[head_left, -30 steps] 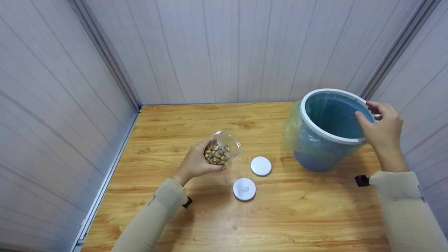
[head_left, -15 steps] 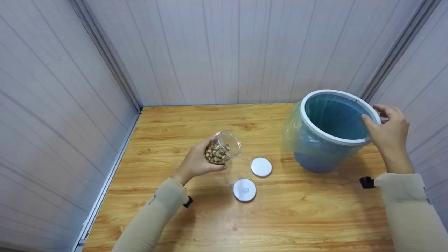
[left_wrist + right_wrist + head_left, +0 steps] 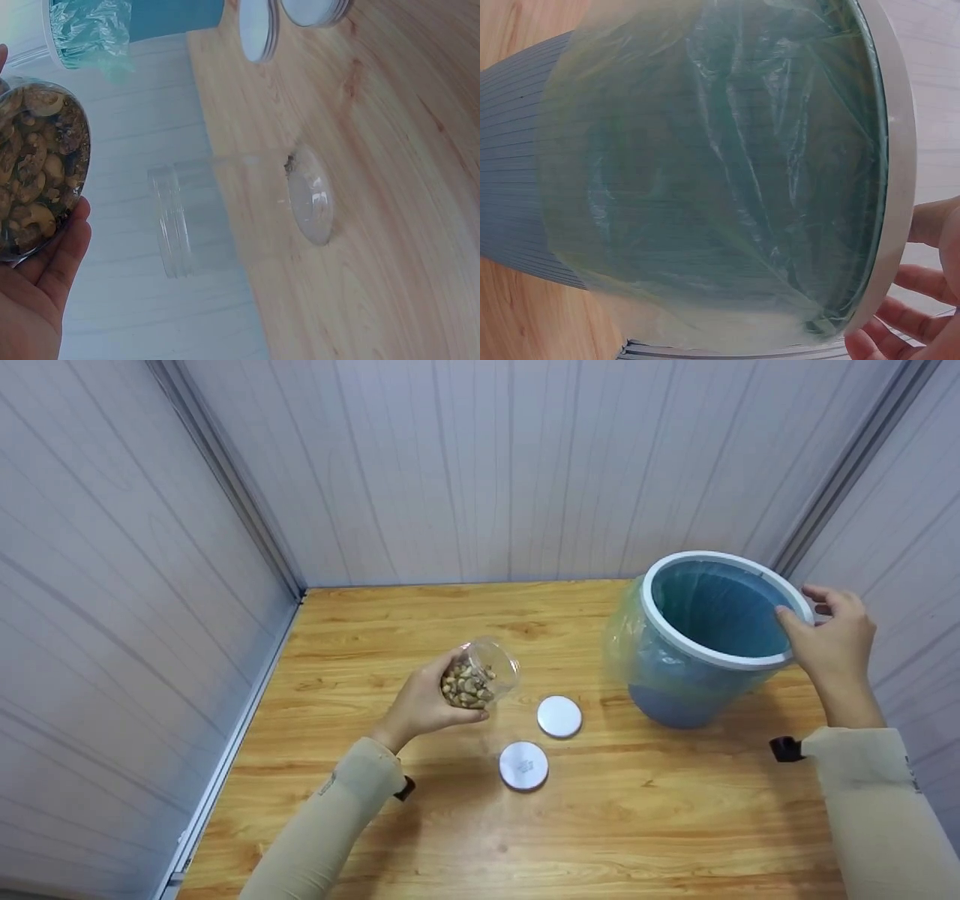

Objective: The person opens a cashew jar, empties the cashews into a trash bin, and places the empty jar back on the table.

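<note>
My left hand (image 3: pixel 424 701) grips a clear plastic jar (image 3: pixel 504 669), tilted with its open mouth to the right. Brown and tan nut-like pieces (image 3: pixel 41 161) fill its lower part and show through the bottom in the left wrist view. At the right, a blue trash bin (image 3: pixel 675 706) with a white rim ring (image 3: pixel 651 604) and a thin greenish liner (image 3: pixel 682 150) stands on the table. My right hand (image 3: pixel 836 649) holds the bin's right rim, thumb on the inner side and fingers outside. A second clear jar (image 3: pixel 232 214), with dark crumbs at its base, stands below my left hand.
Two round white lids (image 3: pixel 559 716) (image 3: pixel 523 766) lie on the wooden table (image 3: pixel 645 810) between the hands. Pale panel walls (image 3: pixel 450 472) enclose the table at the back and both sides.
My right hand has shifted right, its thumb drawing back from over the bin's opening onto the rim. The jar in my left hand has risen slightly, and its contents have shifted a little.
</note>
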{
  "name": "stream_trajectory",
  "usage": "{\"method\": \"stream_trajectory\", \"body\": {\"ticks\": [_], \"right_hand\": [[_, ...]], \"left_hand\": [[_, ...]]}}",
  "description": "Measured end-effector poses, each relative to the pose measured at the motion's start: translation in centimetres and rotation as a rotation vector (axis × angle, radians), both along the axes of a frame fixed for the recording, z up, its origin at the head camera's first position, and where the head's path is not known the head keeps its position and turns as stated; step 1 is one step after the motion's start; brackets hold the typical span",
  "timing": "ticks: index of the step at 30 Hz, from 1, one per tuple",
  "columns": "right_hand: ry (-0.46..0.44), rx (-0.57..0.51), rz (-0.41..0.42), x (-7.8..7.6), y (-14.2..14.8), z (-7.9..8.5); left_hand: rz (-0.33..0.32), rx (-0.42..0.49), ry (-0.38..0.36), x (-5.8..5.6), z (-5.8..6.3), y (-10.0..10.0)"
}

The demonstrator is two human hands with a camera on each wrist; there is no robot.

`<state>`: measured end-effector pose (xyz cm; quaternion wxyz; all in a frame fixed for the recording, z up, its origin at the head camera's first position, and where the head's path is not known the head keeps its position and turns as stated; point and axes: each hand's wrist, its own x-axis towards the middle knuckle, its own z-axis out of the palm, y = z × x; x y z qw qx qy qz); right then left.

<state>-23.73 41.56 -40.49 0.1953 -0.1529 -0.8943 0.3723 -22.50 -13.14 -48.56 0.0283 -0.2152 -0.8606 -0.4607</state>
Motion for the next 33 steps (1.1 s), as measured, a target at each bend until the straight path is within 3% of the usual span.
{"method": "stream_trajectory", "body": {"ticks": [10, 21, 33], "right_hand": [[-0.049, -0.031, -0.003, 0.2, 0.3, -0.1], [-0.092, -0.069, -0.007, 0.5, 0.4, -0.3], [-0.135, -0.068, 0.024, -0.3, 1.1, -0.1]], "left_hand": [[-0.003, -0.028, 0.026, -0.3, 0.7, 0.1], [-0.003, -0.041, 0.039, -0.3, 0.5, 0.3], [-0.022, -0.031, 0.044, -0.5, 0.8, 0.7]]}}
